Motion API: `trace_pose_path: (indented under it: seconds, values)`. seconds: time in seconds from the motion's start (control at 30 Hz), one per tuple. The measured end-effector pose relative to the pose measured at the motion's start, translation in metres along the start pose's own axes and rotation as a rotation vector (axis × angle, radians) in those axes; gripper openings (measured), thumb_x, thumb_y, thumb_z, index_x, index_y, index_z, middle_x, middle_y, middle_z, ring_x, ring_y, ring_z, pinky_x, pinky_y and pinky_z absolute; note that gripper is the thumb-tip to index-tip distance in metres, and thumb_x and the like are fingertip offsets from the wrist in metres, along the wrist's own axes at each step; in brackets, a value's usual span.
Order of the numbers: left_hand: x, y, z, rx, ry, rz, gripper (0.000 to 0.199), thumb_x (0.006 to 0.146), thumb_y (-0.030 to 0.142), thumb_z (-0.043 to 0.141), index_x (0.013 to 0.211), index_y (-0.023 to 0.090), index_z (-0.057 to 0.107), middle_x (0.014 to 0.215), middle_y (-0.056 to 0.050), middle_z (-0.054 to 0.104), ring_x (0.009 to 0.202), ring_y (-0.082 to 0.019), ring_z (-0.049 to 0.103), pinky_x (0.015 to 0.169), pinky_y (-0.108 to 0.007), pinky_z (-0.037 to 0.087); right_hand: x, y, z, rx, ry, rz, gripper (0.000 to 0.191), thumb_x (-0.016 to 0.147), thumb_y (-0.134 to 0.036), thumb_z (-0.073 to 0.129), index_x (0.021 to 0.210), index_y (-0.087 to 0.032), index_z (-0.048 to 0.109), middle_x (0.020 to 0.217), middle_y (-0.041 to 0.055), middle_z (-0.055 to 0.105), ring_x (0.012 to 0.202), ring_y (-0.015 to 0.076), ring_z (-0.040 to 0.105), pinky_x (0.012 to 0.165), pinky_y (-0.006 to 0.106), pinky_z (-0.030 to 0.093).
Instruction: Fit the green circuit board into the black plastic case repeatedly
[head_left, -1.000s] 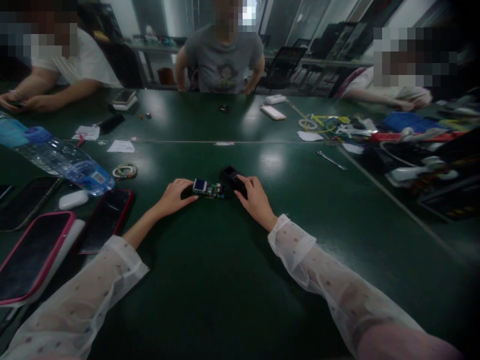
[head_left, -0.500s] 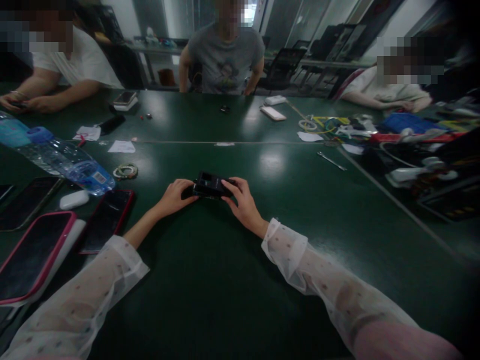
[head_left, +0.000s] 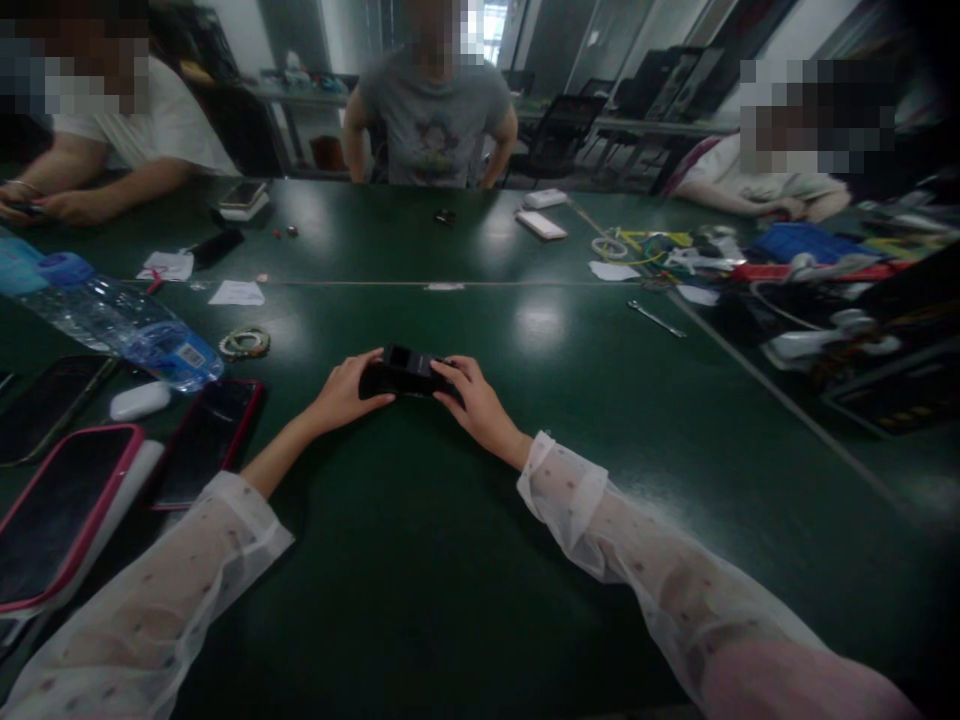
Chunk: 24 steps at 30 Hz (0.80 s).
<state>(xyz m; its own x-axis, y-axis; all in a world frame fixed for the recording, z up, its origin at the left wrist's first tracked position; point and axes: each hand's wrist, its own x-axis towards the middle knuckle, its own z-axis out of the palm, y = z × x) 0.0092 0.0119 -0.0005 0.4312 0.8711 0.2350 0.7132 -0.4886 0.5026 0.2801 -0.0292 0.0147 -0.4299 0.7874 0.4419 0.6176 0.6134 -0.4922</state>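
Between my hands is a small black boxy device [head_left: 409, 372] with a dark square window on its upper face; its exact kind does not show. My left hand [head_left: 346, 392] grips its left end, thumb along the near lower edge and fingers over the top. At the right end my right hand [head_left: 474, 398] holds it too, fingertips on the upper face and thumb at the near side. Both hands are closed on the device just over the green table [head_left: 420, 560]. Parts of its ends are hidden by my fingers.
Left of my arm lie water bottles [head_left: 161, 335], several phones such as a red-edged one [head_left: 210, 440], a white case [head_left: 140, 401] and bracelets [head_left: 244, 343]. A wrench [head_left: 656, 319] and tangled cables [head_left: 652, 245] lie to the right. Three people sit or stand across the table.
The device has been tilted and turned slightly in my hands, so its upper face looks different. My left fingers have spread higher over its left end. The whole view has shifted a little.
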Motion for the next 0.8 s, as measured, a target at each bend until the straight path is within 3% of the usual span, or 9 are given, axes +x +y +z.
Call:
trace_pose_path:
  seconds: [0.2,0.37,0.6,0.8]
  values:
    - [-0.0020,0.0018,-0.0019,-0.014,-0.018,0.000,0.082,0.079,0.058,0.064,0.145,0.025,0.029,0.135,-0.011,0.051,0.121,-0.032,0.049,0.098,-0.047,0.039,-0.0022,-0.0019,-0.0022,-0.003,-0.080,-0.016,0.045,0.090,-0.027,0.056,0.133,-0.029,0.043,0.128,0.0107,0.044,0.109,0.0260,0.057,0.088,0.049,0.056]
    - [-0.0017,0.0010,-0.0017,-0.008,-0.016,0.010,0.075,0.079,0.057,0.064,0.141,0.027,0.035,0.136,-0.010,0.051,0.122,-0.032,0.047,0.098,-0.048,0.039,-0.0017,-0.0028,-0.0025,0.015,-0.107,0.013,0.045,0.090,-0.027,0.056,0.133,-0.029,0.042,0.129,0.0102,0.044,0.108,0.0258,0.058,0.086,0.048,0.057]
    - [-0.0015,-0.0010,-0.0005,0.007,-0.011,0.020,0.070,0.080,0.055,0.064,0.138,0.025,0.040,0.131,-0.011,0.053,0.120,-0.032,0.048,0.098,-0.049,0.040,-0.0017,0.0013,0.0007,0.077,-0.079,0.040,0.070,0.088,-0.028,0.059,0.146,-0.027,0.019,0.131,0.0118,0.046,0.117,0.0274,0.055,0.096,0.052,0.052]
    - [-0.0007,-0.0044,0.0015,0.016,-0.005,0.024,0.069,0.079,0.056,0.064,0.136,0.022,0.043,0.130,-0.012,0.054,0.119,-0.032,0.048,0.098,-0.048,0.041,-0.0005,0.0047,0.0010,0.125,-0.090,0.053,0.062,0.087,-0.028,0.061,0.141,-0.026,0.030,0.127,0.0112,0.051,0.114,0.0267,0.057,0.098,0.052,0.051]
